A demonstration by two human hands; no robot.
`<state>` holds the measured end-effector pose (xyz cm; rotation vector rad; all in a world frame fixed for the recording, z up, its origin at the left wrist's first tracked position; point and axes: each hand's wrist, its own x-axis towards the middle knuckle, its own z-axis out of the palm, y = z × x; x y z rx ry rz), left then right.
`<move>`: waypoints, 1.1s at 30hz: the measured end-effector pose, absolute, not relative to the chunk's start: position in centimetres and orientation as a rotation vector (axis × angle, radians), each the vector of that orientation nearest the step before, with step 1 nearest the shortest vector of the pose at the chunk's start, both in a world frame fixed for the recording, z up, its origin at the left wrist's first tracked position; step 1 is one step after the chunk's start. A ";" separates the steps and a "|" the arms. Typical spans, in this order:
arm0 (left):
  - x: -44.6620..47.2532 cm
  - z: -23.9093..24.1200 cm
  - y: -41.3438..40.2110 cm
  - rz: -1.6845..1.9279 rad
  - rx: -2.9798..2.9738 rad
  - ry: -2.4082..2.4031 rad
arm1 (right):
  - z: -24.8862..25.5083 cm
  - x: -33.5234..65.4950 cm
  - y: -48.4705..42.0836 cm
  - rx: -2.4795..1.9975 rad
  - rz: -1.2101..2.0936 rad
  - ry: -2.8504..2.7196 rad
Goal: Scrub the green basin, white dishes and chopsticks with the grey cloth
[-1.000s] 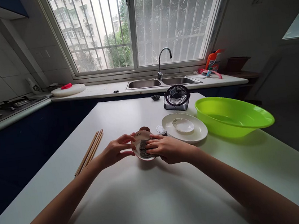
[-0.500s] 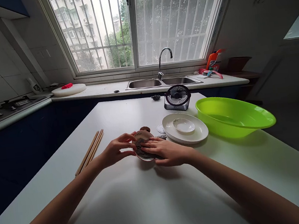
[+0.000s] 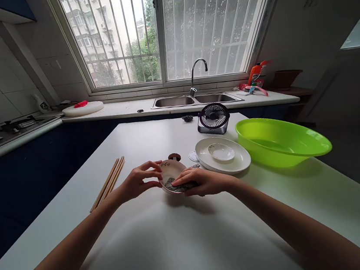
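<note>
My left hand [image 3: 142,180] grips the left rim of a small pale bowl [image 3: 172,168] with a leaf pattern, tilted above the table. Pressed against the lower part of the bowl's inside is a grey patterned cloth [image 3: 175,186], under the fingers of my right hand [image 3: 203,180]. Part of the cloth is hidden by that hand, and some of it shows past the far side of the fingers. Just behind the bowl is a small brown round object [image 3: 174,157], its kind unclear.
Wooden chopsticks [image 3: 109,182] lie at the left. To the right are a white plate [image 3: 243,158] with a small dish [image 3: 221,151] on it and a green basin [image 3: 287,156]. A small black fan [image 3: 213,117] and a dark scrubber [image 3: 187,118] stand farther back, before the sink [image 3: 174,101].
My right hand has slid the cloth down and right across the bowl, its fingers now more bunched. More of the bowl's inside shows. The left hand keeps its hold.
</note>
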<state>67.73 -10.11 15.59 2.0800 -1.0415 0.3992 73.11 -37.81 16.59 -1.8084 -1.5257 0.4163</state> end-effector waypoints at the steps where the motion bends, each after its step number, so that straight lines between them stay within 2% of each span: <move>1: 67.7 15.5 -10.1 0.394 2.072 -1.038 | 16.7 73.3 -38.0 -1.776 0.486 -1.493; 8: 67.7 15.5 -10.0 0.363 2.069 -0.963 | 17.7 74.3 -39.7 -1.708 0.740 -1.127; 18: 67.6 15.5 -10.3 0.377 2.047 -0.732 | 19.0 74.4 -40.1 -1.795 0.464 -0.898; 26: 67.3 16.4 -11.1 0.284 1.959 -0.409 | 19.1 74.2 -39.7 -1.797 0.334 -0.796; 33: 67.1 16.9 -11.5 0.208 1.837 -0.219 | 18.9 73.8 -39.3 -1.845 0.087 -0.797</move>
